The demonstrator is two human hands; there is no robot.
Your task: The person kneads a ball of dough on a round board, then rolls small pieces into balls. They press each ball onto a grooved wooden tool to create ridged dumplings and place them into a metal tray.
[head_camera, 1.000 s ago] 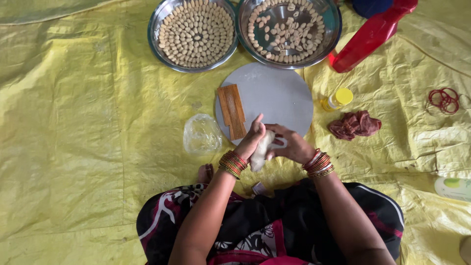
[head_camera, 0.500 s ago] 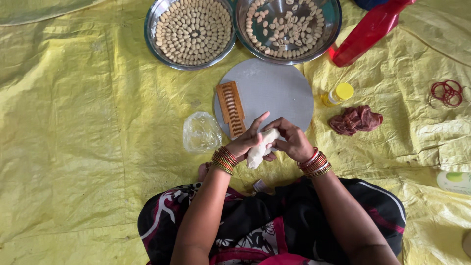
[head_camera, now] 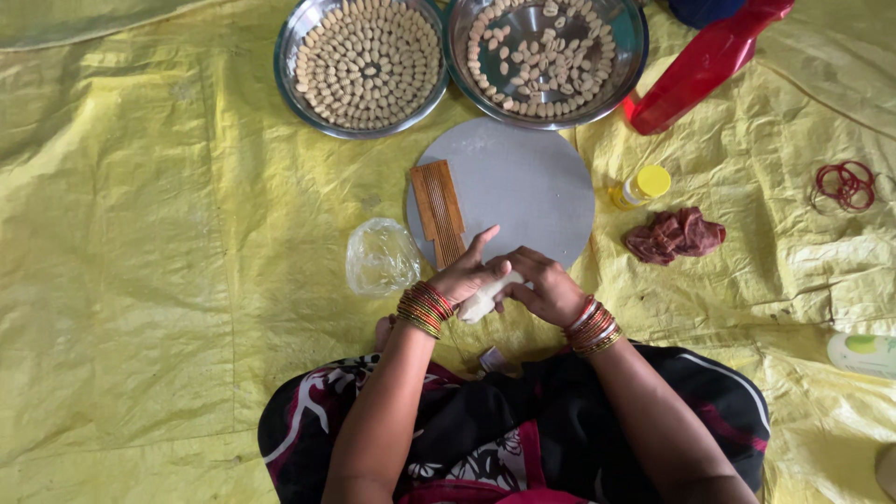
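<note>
- Your left hand and right hand meet over the near edge of the round grey board; both grips are closed around one pale dough piece, its end poking out below your left palm.
- Count: two steel trays — the left tray packed with shaped pieces, the right tray part filled — one ridged wooden comb, one red bottle.
- Both wrists, bangled, angle inward; forearms converge from your lap.

Shiny metal bowls — crinkled plastic sheet — ridged wooden comb
</note>
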